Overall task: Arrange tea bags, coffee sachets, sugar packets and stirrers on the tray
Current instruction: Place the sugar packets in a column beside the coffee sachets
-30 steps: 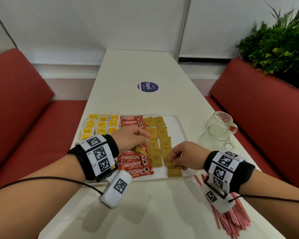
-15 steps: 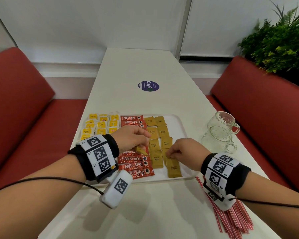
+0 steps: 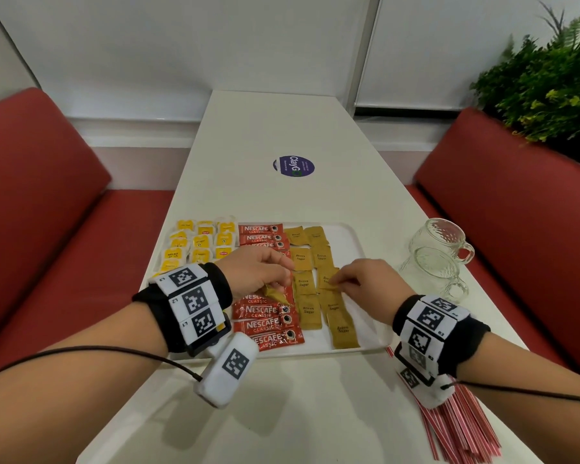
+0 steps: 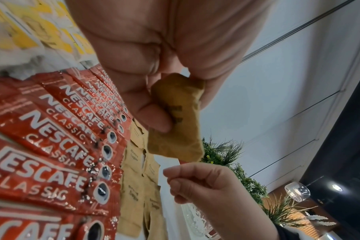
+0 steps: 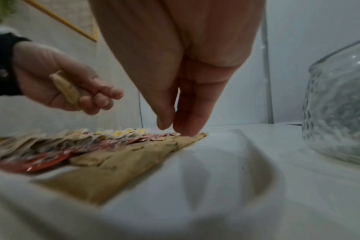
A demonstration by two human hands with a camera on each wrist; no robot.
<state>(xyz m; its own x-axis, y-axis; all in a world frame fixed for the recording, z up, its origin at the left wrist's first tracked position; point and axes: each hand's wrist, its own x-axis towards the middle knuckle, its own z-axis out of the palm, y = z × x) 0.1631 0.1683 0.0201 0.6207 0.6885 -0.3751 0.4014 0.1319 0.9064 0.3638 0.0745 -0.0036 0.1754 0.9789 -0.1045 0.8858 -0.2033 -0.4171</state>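
A white tray (image 3: 357,252) holds yellow tea bags (image 3: 200,242) at its left, red coffee sachets (image 3: 265,326) in the middle and two columns of brown sugar packets (image 3: 302,259) at the right. My left hand (image 3: 282,279) hovers over the sachets, its curled fingers gripping a crumpled brown sugar packet (image 4: 177,121). At the right sugar column, my right hand (image 3: 335,283) has its thumb and forefinger on the edge of one sugar packet (image 3: 327,279) that lies flat on the tray. Red stirrers (image 3: 462,430) lie on the table under my right wrist.
Two glass mugs (image 3: 439,239) stand on the table right of the tray, close to my right hand. A round purple sticker (image 3: 293,166) marks the far half of the white table. Red benches run along both sides, and a green plant (image 3: 549,85) stands at the back right.
My right hand has left the sugar packet at the tray's front edge and moved farther in along the right sugar column. The left hand has stayed put with its packet.
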